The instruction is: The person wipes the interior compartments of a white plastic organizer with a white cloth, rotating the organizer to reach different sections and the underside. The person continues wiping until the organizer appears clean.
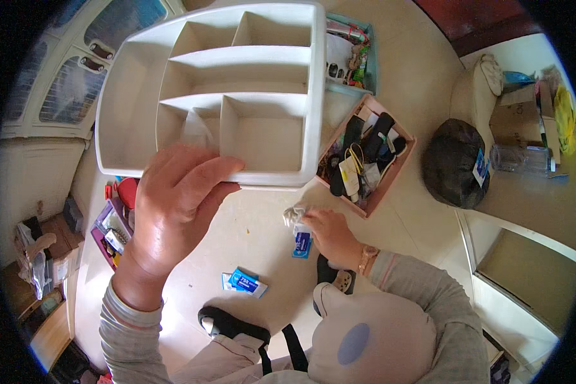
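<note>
A white plastic organizer box (237,177) with several compartments fills the upper middle of the view. My left hand (182,198) is closed on its near rim, thumb at the outer edge and fingers over the inner side. A pale, translucent pointed piece (199,131) shows in the compartment beyond those fingers; I cannot tell what it is. Right of centre, below the box, my right hand (333,238) pinches a crumpled whitish wipe (294,216). Just under it is a blue and white packet (302,244); whether it touches my hand is unclear.
More blue and white packets (244,282) lie on the floor near my shoes (233,325). A pink bin (400,168) of dark odds and ends, a teal bin (372,57) and a purple bin (101,223) stand around. At right are a black bag (453,163) and a clear bottle (521,159).
</note>
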